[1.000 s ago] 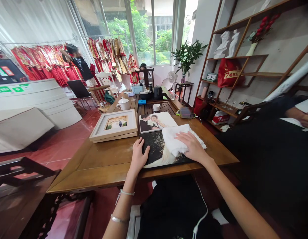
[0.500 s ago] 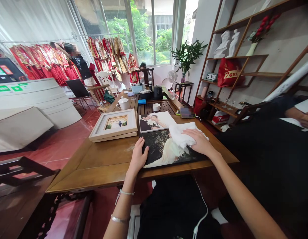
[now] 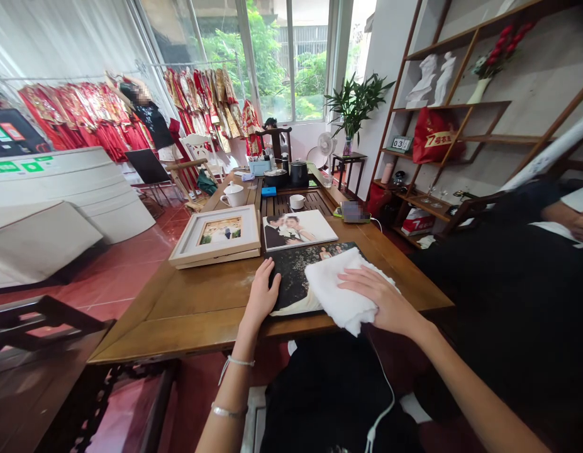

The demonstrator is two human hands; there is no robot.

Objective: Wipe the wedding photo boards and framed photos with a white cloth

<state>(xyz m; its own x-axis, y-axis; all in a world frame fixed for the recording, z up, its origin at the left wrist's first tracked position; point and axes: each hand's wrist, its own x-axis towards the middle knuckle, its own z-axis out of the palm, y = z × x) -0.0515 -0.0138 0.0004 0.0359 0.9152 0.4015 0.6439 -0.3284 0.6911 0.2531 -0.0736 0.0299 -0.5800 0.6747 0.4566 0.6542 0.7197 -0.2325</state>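
Observation:
A dark, glossy photo panel [image 3: 294, 277] lies flat at the near edge of the wooden table [image 3: 197, 308]. My left hand [image 3: 261, 296] rests on its left edge, fingers flat and together, steadying it. My right hand [image 3: 383, 299] presses a white cloth [image 3: 336, 292] down on the panel's near right part, fingers spread over the cloth. The cloth hangs slightly past the table edge.
Behind the panel lie a second wedding photo print [image 3: 295, 229] and a white framed photo [image 3: 218, 234]. Farther back are a tea tray with cups and a kettle [image 3: 298, 173]. Another person sits at right [image 3: 574, 220]; someone stands by the red garment rack [image 3: 147, 119].
My right hand has dragged the white cloth from the panel's far right corner down toward me, to the near edge. My left hand has stayed put.

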